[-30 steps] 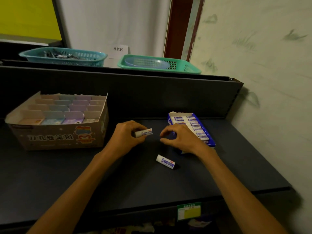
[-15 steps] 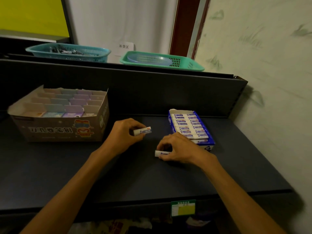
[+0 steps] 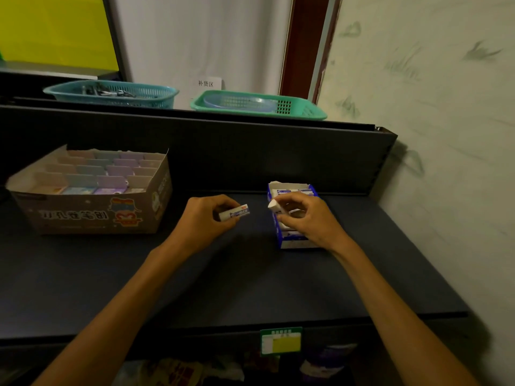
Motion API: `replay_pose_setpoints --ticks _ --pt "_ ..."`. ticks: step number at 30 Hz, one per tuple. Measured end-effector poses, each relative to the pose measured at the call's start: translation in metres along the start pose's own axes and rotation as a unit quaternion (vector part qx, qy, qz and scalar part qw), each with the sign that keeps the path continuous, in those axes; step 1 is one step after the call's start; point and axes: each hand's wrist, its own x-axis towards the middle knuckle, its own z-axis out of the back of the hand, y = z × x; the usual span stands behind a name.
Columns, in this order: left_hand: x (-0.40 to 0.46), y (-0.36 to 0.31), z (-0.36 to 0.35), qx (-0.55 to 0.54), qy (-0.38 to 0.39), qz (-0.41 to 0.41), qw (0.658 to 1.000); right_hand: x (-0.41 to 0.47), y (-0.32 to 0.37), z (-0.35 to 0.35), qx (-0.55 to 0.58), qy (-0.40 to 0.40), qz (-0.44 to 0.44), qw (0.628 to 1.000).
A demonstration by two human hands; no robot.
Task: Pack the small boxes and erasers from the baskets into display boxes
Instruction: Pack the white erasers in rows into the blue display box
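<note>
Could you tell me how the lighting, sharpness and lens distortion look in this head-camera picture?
Head view: dim light, the dark shelf underexposed; wide-angle bending curves the shelf back and leans the wall; the right hand and its eraser over the blue box are slightly smeared; the left hand holds a sharper eraser, print unreadable.

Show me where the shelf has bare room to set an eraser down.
Bare shelf lies in front of both hands, out to the front edge. A narrower strip runs between the cardboard display box and the left hand. It is crowded at the blue eraser box, where the right hand works.
</note>
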Motion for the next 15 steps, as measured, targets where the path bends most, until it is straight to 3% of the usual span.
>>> replay_pose_setpoints --ticks 4,15 --pt "0.006 -0.01 -0.008 0.01 0.0 -0.01 1.0 -0.003 -0.004 0.014 -0.02 -0.027 0.007 0.999" --pt "0.018 -0.038 -0.025 0.024 -0.004 -0.032 0.999 -0.012 -0.019 0.04 0.0 -0.007 0.017 1.0"
